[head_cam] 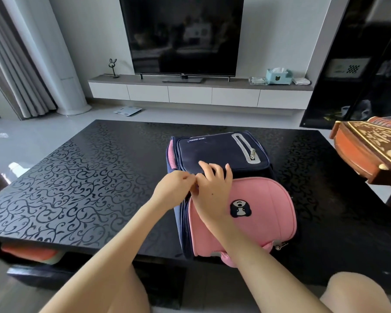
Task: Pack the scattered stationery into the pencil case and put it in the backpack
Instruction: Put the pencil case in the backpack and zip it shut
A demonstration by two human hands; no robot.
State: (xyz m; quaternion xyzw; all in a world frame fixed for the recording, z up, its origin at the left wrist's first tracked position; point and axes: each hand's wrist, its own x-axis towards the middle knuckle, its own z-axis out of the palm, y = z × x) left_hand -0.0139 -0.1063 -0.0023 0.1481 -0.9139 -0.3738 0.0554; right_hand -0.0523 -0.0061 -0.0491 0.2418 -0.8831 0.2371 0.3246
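A navy and pink backpack (264,213) lies flat on the black patterned table (77,184), its pink flap with a dog patch toward me. My left hand (174,188) pinches something small at the backpack's left edge, by the zipper, fingers closed; what it grips is hidden. My right hand (212,188) rests across the backpack top, fingers spread on the navy panel, thumb touching my left fingertips. No pencil case or loose stationery shows on the table.
A wooden stringed instrument (368,147) juts over the table's right side. Beyond the table stand a TV (181,35) on a low cabinet (199,91) and a tissue box (279,76). A scale (127,110) lies on the floor. My knees are below.
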